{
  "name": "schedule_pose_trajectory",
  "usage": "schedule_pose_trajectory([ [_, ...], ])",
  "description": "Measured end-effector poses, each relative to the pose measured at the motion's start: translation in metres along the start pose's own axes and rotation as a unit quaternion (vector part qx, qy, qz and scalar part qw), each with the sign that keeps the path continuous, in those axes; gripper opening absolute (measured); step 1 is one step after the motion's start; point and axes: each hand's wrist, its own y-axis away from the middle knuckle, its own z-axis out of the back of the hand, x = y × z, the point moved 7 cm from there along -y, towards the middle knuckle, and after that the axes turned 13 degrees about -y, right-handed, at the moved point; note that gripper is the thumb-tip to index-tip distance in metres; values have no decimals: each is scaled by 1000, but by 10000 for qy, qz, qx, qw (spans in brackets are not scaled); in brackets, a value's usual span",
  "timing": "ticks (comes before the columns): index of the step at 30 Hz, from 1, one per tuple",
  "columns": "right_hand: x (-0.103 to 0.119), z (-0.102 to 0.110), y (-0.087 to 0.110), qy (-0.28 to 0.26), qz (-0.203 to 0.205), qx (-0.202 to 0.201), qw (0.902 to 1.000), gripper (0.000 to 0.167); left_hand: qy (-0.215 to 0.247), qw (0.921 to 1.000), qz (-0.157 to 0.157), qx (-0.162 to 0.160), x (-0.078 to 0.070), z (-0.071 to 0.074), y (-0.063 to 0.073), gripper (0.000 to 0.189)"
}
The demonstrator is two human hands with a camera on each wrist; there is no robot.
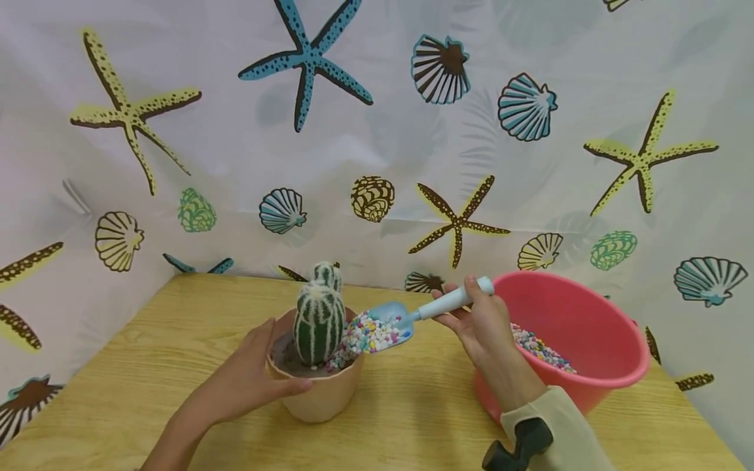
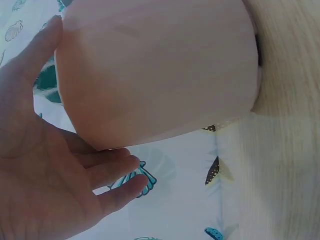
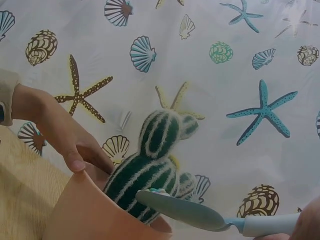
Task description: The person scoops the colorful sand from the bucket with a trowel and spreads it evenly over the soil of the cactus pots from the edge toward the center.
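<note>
My right hand [image 1: 485,327] grips the white handle of a small light-blue trowel [image 1: 450,301]. Multicoloured pebbles [image 1: 374,331] heap in its scoop, which tips over the right rim of a peach plant pot [image 1: 321,396]. Inside the pot, a green cactus [image 1: 318,324] with white fuzzy ribs stands in dark soil [image 1: 287,356], and some pebbles lie at its right side. My left hand [image 1: 247,376] holds the pot from the left, thumb at the near rim and fingers round the far side. In the right wrist view the trowel [image 3: 190,211] overlaps the cactus [image 3: 142,182].
A pink bucket [image 1: 589,327] stands at the right, close by my right forearm, with more coloured pebbles [image 1: 542,348] inside. Pot and bucket share a light wooden table [image 1: 418,405]. Behind it hangs a white sheet [image 1: 377,144] printed with starfish and shells.
</note>
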Motion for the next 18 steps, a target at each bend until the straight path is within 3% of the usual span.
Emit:
schedule_pose_trajectory([
  [4,-1,0,0,-7,-4,-12,10000,35,-175,9998,104,61,0,-2,0,121],
  [12,-1,1,-1,-15,111,-10,9999,18,-993,9923,702,-249,-16,1,3,123],
  [18,-4,0,-1,112,135,58,9998,19,-552,9976,381,-197,-13,1,5,117],
])
